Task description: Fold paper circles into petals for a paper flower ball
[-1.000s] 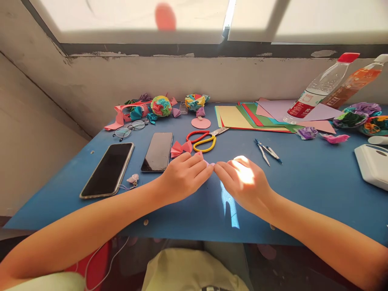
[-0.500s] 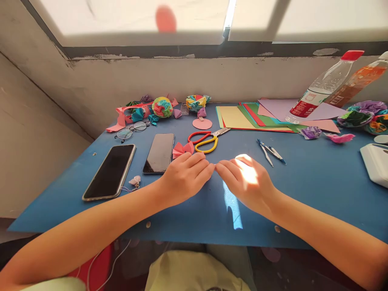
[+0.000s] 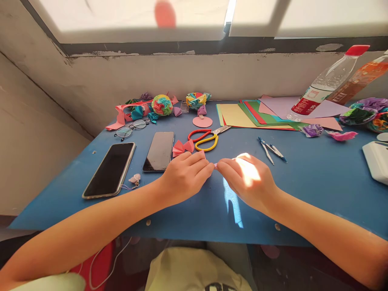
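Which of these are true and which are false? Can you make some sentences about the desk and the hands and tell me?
1. Both hands pinch a small pink paper piece between their fingertips. True: the left hand and right hand meet on it.
2. The scissors have blue handles. False: one handle is red, the other yellow.
3. Two phones lie on the blue table to the left of the hands. True.
4. The glasses sit on top of the coloured paper sheets. False: they lie on the table near the far left, apart from the sheets.
5. The red-capped bottle is full of orange drink. False: it looks clear; the orange one is beside it.
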`<state>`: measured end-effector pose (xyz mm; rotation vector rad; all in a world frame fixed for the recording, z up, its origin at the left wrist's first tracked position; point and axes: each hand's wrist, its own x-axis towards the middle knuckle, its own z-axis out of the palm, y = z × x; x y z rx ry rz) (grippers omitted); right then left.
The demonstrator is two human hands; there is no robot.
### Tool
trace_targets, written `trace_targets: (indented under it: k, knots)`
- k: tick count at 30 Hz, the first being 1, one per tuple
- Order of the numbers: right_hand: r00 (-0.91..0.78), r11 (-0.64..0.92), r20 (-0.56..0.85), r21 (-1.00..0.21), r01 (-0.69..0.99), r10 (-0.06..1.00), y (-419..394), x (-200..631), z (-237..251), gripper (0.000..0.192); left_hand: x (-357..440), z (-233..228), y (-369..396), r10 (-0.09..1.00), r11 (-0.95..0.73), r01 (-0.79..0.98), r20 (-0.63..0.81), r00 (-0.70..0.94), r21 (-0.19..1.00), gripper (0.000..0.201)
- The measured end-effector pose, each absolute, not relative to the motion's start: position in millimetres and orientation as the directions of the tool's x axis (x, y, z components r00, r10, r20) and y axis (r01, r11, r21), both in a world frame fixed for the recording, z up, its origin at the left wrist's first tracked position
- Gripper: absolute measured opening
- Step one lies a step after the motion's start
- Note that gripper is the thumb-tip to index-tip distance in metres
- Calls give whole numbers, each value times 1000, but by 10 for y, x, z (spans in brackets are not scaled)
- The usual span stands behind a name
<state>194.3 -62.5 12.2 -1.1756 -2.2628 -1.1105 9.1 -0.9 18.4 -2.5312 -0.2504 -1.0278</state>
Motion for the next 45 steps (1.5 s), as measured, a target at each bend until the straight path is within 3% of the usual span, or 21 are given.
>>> trace_targets:
  k: [5,12,24,35,45]
  knots:
    - [-656,334,630,565,755,416,-617,1892,192,12,88,217,-13,-53,-862,317,691,721,-397,5]
    - [-602,292,642,530,796,475,-631,1903,162,16,112,196,-47,44,-880,358,697,716,-313,5]
    - [-600,344,684,492,800,415,-651,1859,230,16,124,208,-72,-10,-838,348,650,760,-420,9]
    - [-602,296,706,524,798,374,-649,1866,184,11,139,209,-75,-24,-802,386,671,741,-456,8]
    - [-633,336,683,538,773,363,-633,1868,214,25,162,226,-77,-67,-792,356,649,758,-497,9]
